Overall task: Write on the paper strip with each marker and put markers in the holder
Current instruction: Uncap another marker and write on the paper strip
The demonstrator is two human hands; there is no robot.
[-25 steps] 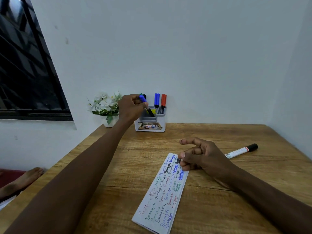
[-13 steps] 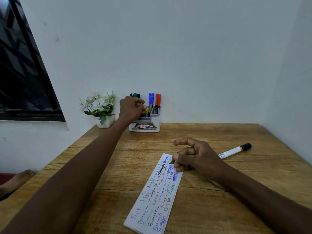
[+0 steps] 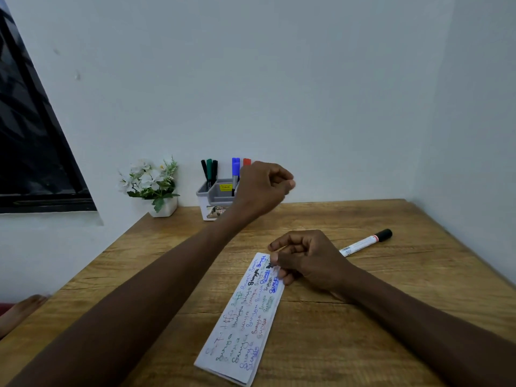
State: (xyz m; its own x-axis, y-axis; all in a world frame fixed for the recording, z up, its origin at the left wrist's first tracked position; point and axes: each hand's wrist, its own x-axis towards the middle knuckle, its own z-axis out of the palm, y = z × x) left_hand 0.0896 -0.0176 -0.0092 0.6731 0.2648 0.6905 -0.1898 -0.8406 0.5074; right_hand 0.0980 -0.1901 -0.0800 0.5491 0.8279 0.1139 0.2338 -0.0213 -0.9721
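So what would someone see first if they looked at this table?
Probably the paper strip in the middle of the wooden table, crowded with colourful handwriting, with the right hand resting on its far end. Next, the left hand raised in front of the marker holder at the back, and one black-capped marker lying alone to the right.

the left hand (image 3: 262,188) covers the right side of the holder (image 3: 213,192) and all but the cap tip of the red marker (image 3: 246,162); its fingertips are blurred. the right hand (image 3: 310,261) hides the far right corner of the paper strip (image 3: 245,317), whose writing is too blurred to read. the near edge of the desk (image 3: 363,331) is cut off.
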